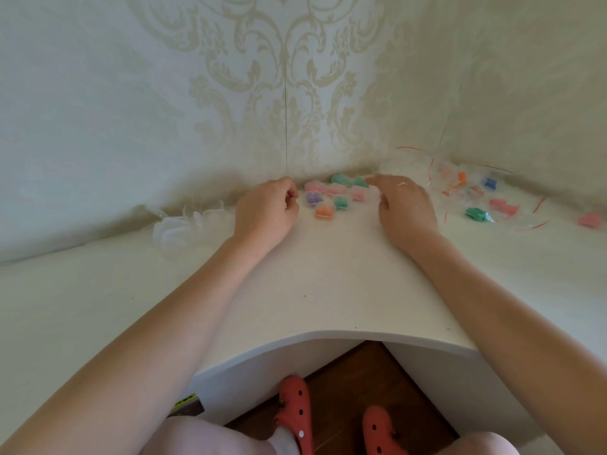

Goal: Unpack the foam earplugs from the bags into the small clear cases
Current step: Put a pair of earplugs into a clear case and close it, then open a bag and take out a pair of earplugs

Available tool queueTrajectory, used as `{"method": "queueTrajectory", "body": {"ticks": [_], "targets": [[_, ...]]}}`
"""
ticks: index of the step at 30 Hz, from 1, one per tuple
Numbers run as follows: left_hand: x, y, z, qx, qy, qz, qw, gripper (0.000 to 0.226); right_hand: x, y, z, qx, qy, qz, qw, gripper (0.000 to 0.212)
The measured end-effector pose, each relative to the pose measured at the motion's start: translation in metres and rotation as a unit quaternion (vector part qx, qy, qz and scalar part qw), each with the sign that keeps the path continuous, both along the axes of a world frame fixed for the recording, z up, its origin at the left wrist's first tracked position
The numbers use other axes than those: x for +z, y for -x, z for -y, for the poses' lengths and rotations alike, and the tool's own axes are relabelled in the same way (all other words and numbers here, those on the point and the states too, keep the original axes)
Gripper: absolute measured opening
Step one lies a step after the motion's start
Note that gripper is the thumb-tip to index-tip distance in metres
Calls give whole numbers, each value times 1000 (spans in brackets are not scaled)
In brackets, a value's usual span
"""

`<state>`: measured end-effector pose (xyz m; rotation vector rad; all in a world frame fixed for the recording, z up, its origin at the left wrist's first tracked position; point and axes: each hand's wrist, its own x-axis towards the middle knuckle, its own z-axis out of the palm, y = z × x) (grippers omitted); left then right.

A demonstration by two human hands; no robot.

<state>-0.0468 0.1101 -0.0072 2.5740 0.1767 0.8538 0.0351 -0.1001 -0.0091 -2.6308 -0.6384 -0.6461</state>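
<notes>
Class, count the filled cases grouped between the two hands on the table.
8, perhaps more hidden by the right hand: two green at the back, pink ones mid-cluster, purple, another green, orange nearest.

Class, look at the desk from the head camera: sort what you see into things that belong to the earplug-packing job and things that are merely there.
Belongs to the job:
- filled cases between the hands
- empty clear cases, left
- bagged earplugs, right
- left hand
- right hand

Merely there:
- patterned wallpaper
- red clogs on the floor
- white desk
</notes>
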Motion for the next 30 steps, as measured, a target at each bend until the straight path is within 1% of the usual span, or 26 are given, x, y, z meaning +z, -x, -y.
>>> {"method": "queueTrajectory", "body": {"ticks": [1, 3, 6, 8, 11, 12, 15, 18, 19, 20, 21, 22, 23, 24, 25, 26, 27, 28, 30], "targets": [[-1, 0, 0, -1, -9, -2, 1000, 16, 2, -2, 4, -32, -9, 14, 999, 54], [-2, -1, 0, 0, -18, -1, 1000, 16, 4, -8, 15, -122, -16, 11, 992, 55], [-3, -2, 1, -6, -26, -7, 1000, 15, 4, -17, 43, -269, -2, -28, 963, 55], [-5, -2, 2, -12, -26, -15, 999, 14, 2, -19, 63, -314, -13, -63, 947, 54], [-7, -4, 5, -21, -34, -15, 999, 14, -3, -15, 74, -290, -57, -127, 947, 43], [-7, -4, 7, -24, -37, -15, 999, 14, -4, -13, 74, -277, -70, -130, 949, 39], [-8, -5, 10, -28, -44, -20, 998, 15, -3, -13, 73, -251, -111, -64, 959, 30], [-8, -3, 13, -22, -50, -21, 998, 15, 2, -16, 73, -233, -178, -13, 956, 25], [-8, -3, 14, -26, -32, -19, 999, 12, 5, -16, 71, -219, -195, 5, 956, 24], [-6, -3, 17, -38, 18, -8, 999, 8, 8, -15, 68, -206, -197, 32, 958, 24], [-5, -3, 20, -58, 94, 12, 994, 3, 12, -13, 65, -191, -191, 64, 961, 24], [-2, -3, 23, -81, 182, 41, 979, 6, 15, -11, 60, -170, -196, 85, 962, 25], [0, -3, 27, -104, 271, 70, 954, 9, 18, -9, 53, -129, -243, 77, 958, 25], [2, -2, 30, -127, 353, 81, 924, 10, 21, -5, 45, -69, -321, 34, 944, 25], [5, -1, 35, -150, 422, 73, 891, 9, 24, -1, 36, -1, -396, -32, 918, 24], [6, -1, 41, -173, 476, 49, 861, 11, 25, 4, 28, 55, -447, -89, 888, 23], [6, 0, 45, -195, 514, 15, 835, 15, 24, 8, 20, 95, -467, -133, 869, 22], [5, -1, 49, -214, 534, -20, 817, 19, 23, 12, 14, 126, -466, -170, 859, 22], [2, -2, 53, -246, 544, -70, 799, 24, 20, 19, 4, 171, -447, -236, 846, 22]]}}
